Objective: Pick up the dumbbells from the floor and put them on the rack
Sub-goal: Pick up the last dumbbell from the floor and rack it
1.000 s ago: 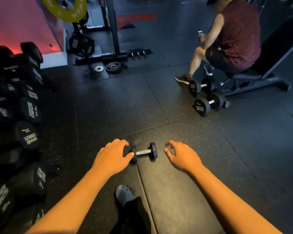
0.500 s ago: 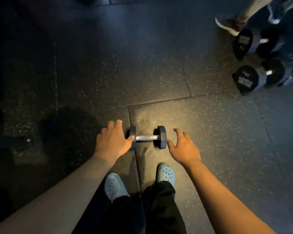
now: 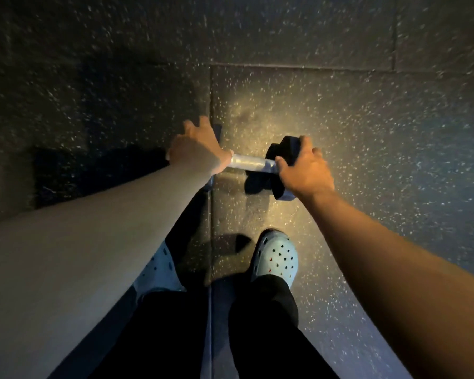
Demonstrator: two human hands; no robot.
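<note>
Black hex dumbbell (image 3: 260, 164) lies on the rubber floor (image 3: 367, 132) between 2 hands. Left hand (image 3: 197, 151) covers one head; right hand (image 3: 304, 170) clasps the other.

Speckled rubber floor (image 3: 340, 110) bears a dumbbell (image 3: 249, 162) and two clogs (image 3: 277, 258).

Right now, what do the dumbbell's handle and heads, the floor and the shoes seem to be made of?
Dumbbell handle: bare metal, probably steel; silvery with a bright sheen.
Dumbbell head: matte black, likely a rubber coating; no shine.
Floor: dark speckled tiles with seams, probably rubber gym matting.
Shoe: pale blue moulded foam clog, by its smooth shell and punched holes.
</note>
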